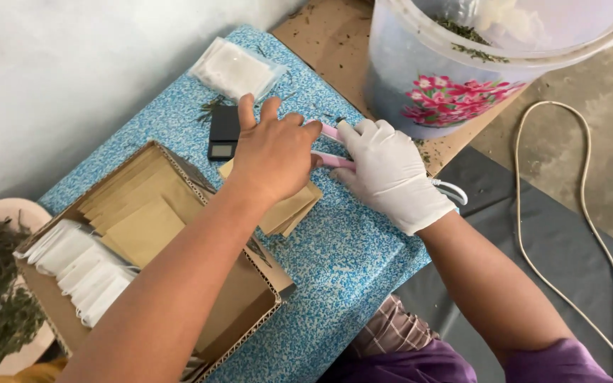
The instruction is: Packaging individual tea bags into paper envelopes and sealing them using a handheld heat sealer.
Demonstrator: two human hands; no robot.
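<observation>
The bare left hand (272,150) pressed flat on a brown paper pouch (286,211) lying on the blue speckled worktop (349,262). The white-gloved right hand (390,174) was clamped on a pink handheld sealer (335,147), apparently mid-seal; next called for steady pressure along the edge.

1 bucket (420,78), 1 cardboard box (250,298), 2 hands: left (274,152), right (391,174).

Soft, even daylight filled the scene, bright without glare. Shadows stayed faint beneath the hands on the worktop (349,262). Focus was sharp centrally; the forearm at 7 o'clock looked slightly soft, edges mildly stretched.
</observation>
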